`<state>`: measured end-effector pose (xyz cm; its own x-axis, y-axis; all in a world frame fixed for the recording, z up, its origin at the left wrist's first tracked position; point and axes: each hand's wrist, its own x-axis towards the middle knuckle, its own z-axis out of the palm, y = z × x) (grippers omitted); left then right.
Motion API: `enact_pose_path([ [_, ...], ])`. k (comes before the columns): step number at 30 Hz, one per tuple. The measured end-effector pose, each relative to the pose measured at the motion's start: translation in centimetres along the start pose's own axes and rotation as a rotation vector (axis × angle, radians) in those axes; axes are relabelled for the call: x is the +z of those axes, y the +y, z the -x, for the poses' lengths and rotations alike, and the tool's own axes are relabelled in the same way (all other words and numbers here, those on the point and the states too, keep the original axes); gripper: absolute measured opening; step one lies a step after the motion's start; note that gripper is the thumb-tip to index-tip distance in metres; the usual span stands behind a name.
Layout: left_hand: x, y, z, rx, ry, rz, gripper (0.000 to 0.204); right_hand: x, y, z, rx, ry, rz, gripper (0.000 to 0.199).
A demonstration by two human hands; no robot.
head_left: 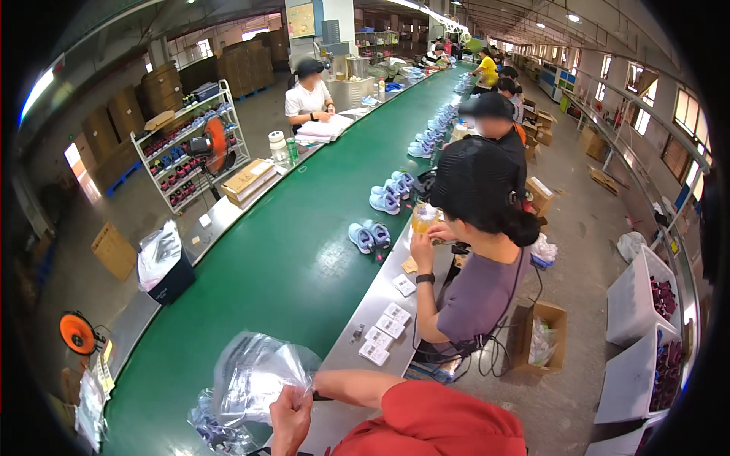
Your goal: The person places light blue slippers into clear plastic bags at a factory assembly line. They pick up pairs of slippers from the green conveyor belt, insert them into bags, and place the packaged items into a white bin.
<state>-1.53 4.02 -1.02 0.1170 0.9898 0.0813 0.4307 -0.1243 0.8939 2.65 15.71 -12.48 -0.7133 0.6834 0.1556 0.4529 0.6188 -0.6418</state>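
Note:
A clear plastic bag (262,374) is held up over the near end of the green conveyor belt, puffed out and wrinkled. My left hand (291,416) is closed on its near edge, thumb uppermost. From the right, my right forearm (350,386) in a red sleeve reaches to the same edge; the fingers of that hand are hidden behind the plastic and my left hand. Below the bag, partly covered by it, bluish shoes in clear plastic (217,427) lie on the belt.
The green belt (281,251) runs far ahead, with pairs of light-blue shoes (369,237) along its right side. Small white labelled packs (384,333) lie on the metal side table. A co-worker in a purple shirt (487,292) stands close on my right. A dark bin (166,266) stands left.

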Motion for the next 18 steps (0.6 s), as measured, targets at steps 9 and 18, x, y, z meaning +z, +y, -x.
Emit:
enact_pose_path([
  [9,-4.2,-5.0,-2.9,-0.223,0.372,0.25,0.009,7.7,1.6,-5.5,-0.18,0.123,-0.183,0.024],
  [18,-6.0,-11.2,-2.0,-0.551,0.525,0.928,0.017,4.2,4.6,5.0,0.45,-0.171,-0.761,0.047],
])
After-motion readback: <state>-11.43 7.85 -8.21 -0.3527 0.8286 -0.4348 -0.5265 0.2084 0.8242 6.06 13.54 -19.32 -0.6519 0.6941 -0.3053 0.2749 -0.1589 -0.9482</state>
